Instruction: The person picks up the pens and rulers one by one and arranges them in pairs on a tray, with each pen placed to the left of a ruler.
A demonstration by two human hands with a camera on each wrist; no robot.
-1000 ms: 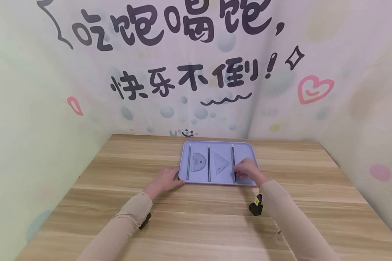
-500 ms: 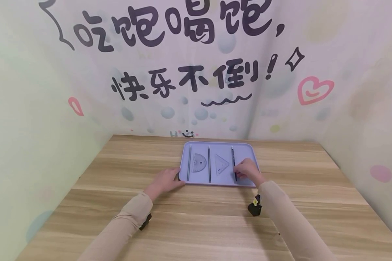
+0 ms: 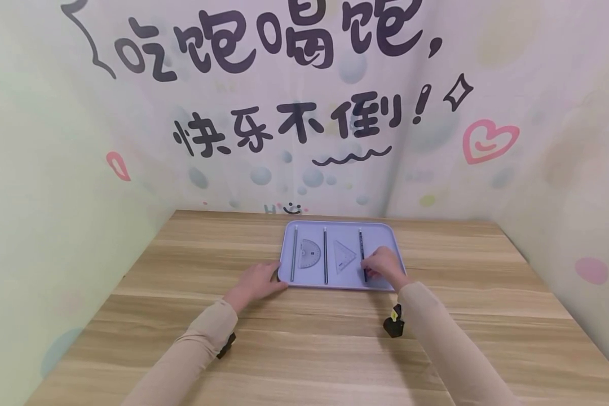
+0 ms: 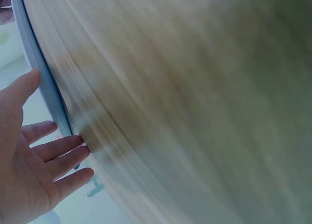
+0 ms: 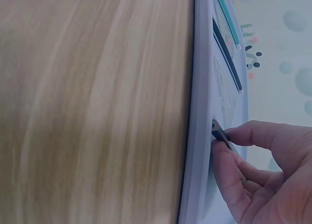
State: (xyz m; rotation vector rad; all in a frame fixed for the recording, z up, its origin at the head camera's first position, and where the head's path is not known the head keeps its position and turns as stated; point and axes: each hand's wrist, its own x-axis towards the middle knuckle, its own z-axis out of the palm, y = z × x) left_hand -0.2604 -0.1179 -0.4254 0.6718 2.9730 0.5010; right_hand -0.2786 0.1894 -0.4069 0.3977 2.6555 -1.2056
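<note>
A lavender tray (image 3: 345, 232) lies at the back of the table. My right hand (image 3: 384, 263) pinches the near end of a dark pencil (image 3: 362, 242) between thumb and fingers, on the tray's right side. Left of that pencil are a clear triangular set square (image 3: 345, 257), a second dark pencil (image 3: 325, 256), a clear protractor (image 3: 309, 254) and a greenish pencil (image 3: 294, 254). My left hand (image 3: 255, 283) rests at the tray's front left corner. In the left wrist view its thumb and loosely spread fingers (image 4: 66, 148) reach the tray's rim.
The wood-grain table (image 3: 309, 349) extends in front of the tray. Behind it rises a wall (image 3: 264, 186) with printed lettering. Black wrist devices show beneath both sleeves, the right one (image 3: 393, 322) with a yellow mark.
My right hand and forearm have shifted slightly left, and the pinched pencil's near end has moved a little with them. My left hand stays at the tray corner.
</note>
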